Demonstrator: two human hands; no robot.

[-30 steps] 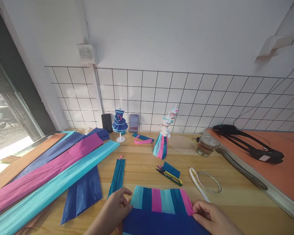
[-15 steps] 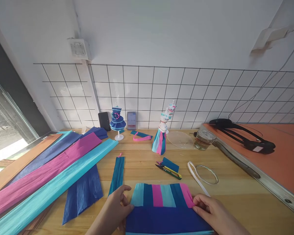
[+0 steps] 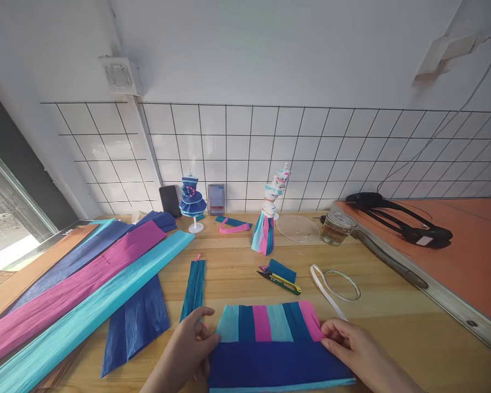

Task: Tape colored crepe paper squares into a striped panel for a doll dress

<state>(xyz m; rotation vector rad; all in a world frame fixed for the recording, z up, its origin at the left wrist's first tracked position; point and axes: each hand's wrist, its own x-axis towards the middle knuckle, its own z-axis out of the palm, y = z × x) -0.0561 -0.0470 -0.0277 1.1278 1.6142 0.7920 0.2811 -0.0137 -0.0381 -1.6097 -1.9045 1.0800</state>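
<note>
A striped crepe paper piece (image 3: 265,323) in light blue, teal and pink lies before me, with a wide dark blue band (image 3: 278,363) along its near side and a light blue strip at the bottom edge. My left hand (image 3: 192,344) holds the left edge where stripes and band meet; its thumb presses there, its index finger stands off, and the lower fingers are partly hidden. At the right edge, my right hand (image 3: 347,344) pinches the same piece between thumb and fingers. Beyond it lie yellow-handled thread snips (image 3: 284,282) and a folded teal paper piece (image 3: 282,270).
Long crepe paper strips (image 3: 106,262) cover the left side. At the back stand a small blue dress on a stand (image 3: 193,199), phones (image 3: 216,199) and a striped-skirt figure (image 3: 263,232). A lidded glass (image 3: 339,228), white tape (image 3: 325,289) and a ring (image 3: 343,284) are to the right.
The view has shifted slightly, so the scene sits a little higher and further left. Both hands keep their places at the paper's edges, and more of its near edge shows.
</note>
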